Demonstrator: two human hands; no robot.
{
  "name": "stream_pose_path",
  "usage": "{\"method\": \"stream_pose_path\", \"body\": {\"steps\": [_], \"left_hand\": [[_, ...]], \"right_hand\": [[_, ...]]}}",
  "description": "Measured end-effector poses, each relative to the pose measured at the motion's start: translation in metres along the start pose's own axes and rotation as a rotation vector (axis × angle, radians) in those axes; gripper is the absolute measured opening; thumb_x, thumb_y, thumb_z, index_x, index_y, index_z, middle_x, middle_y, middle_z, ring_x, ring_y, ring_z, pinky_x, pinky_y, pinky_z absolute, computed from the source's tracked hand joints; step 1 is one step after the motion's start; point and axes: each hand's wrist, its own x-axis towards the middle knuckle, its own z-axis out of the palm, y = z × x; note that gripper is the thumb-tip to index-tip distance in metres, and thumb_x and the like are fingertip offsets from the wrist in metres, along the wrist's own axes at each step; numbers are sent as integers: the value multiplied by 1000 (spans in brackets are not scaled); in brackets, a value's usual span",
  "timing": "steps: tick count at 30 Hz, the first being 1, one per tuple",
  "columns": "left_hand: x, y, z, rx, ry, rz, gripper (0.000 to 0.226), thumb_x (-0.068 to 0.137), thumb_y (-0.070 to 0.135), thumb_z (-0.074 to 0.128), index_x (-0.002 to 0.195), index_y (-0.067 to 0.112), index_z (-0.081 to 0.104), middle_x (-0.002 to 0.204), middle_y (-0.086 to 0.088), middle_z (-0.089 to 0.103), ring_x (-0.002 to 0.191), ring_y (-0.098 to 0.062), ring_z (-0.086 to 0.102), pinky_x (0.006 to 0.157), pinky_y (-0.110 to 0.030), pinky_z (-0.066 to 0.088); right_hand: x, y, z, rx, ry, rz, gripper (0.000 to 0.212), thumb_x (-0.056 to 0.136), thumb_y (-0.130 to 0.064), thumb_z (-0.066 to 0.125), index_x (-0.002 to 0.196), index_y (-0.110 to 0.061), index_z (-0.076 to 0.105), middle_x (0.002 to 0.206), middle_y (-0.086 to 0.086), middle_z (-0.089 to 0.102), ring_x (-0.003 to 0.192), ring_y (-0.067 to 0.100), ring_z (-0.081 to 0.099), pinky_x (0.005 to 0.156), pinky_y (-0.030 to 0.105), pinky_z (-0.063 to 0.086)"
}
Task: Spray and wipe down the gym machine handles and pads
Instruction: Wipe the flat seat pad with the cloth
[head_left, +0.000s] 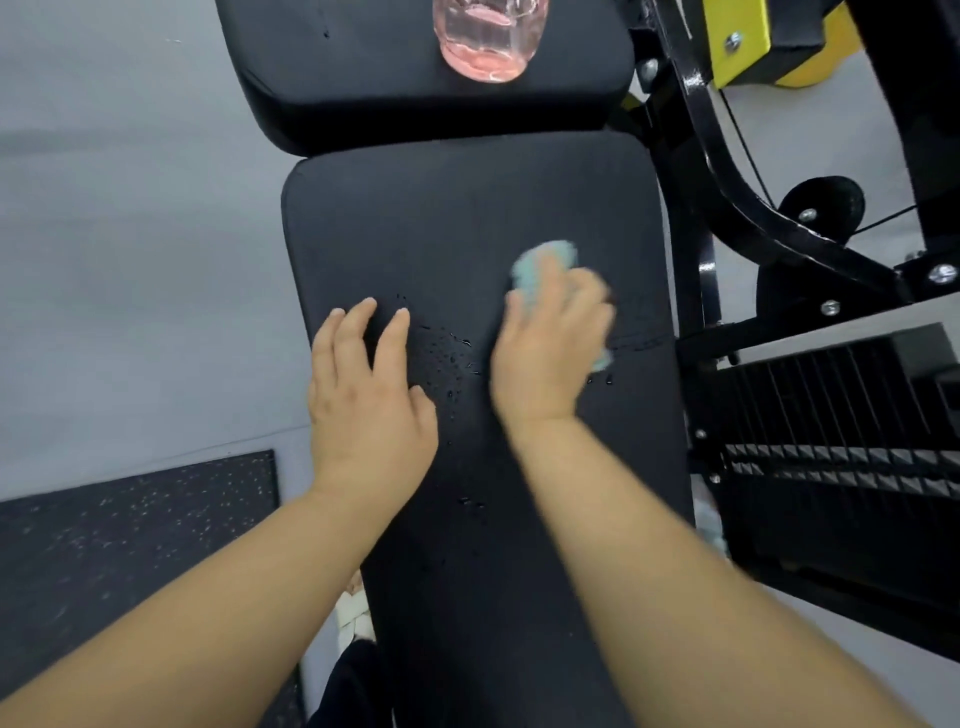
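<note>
Pads: two, both black. The long pad (467, 208) runs down the middle of the view; the short upper pad (337, 67) sits just beyond its far end.
Bottle: one clear bottle (488, 47) holding pink liquid stands on the upper pad. Its top is cut off by the frame edge.
Cloth: one, pale teal (545, 257), lying on the long pad under the right hand, right of centre. It shows past the fingertips and at the outer edge of the hand.
Right hand: the right hand (550, 353) is blurred. Its fingers bend down over the cloth and press it to the pad, with the thumb at the cloth's left edge.
Left hand: the left hand (363, 395) lies flat on the long pad near its left edge, fingers spread and nearly straight, holding nothing.
Droplets: one main patch of droplets (447, 358) lies on the pad between the two hands. A smaller patch sits nearer the camera, and a few drops lie just right of the cloth.
Frame: one black machine frame (727, 208) stands right of the pads, with one yellow plate (737, 36) at the top.
Weight stack: one weight stack (831, 415), at right.
Floor: grey, with one dark speckled mat (130, 545) at lower left.
</note>
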Motion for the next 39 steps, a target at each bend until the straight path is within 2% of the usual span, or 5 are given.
{"method": "stream_pose_path", "body": {"steps": [5, 13, 22, 29, 39], "left_hand": [[-9, -8, -5, -98, 67, -130, 62, 82, 3, 54, 141, 8, 36, 144, -14, 31, 130, -35, 27, 108, -43, 27], [-25, -20, -12, -503, 32, -388, 56, 90, 3, 39, 142, 21, 32, 139, -1, 32, 114, -13, 46, 95, -32, 43], [-20, -37, -34, -911, -107, -570, 46, 90, 1, 36, 116, 30, 61, 111, 15, 65, 104, -2, 61, 94, -30, 49], [-23, -40, -42, -1039, -202, -586, 48, 95, 4, 28, 114, 36, 59, 102, 29, 63, 94, 13, 58, 88, -19, 46], [-29, -47, -36, -1237, -39, -842, 29, 98, 12, 29, 117, 17, 50, 121, -2, 53, 110, -19, 56, 90, -33, 49]], "right_hand": [[-40, 20, -20, 115, -260, -801, 48, 78, -14, 61, 123, -23, 45, 113, 7, 42, 87, 29, 43, 72, 40, 39], [4, 56, -22, -103, -42, 342, 45, 92, -26, 51, 136, -16, 48, 124, 19, 47, 103, 39, 46, 86, 41, 35], [-81, -22, -19, 161, -329, -820, 45, 79, -14, 62, 123, -19, 61, 113, 9, 42, 83, 29, 42, 66, 39, 37], [13, -34, 4, -12, -71, 10, 42, 87, -20, 56, 129, -14, 55, 120, 18, 52, 91, 36, 48, 78, 40, 38], [-33, -33, -1, 143, -250, -868, 46, 70, -4, 64, 115, -13, 65, 105, 15, 57, 78, 36, 53, 68, 39, 47]]}}
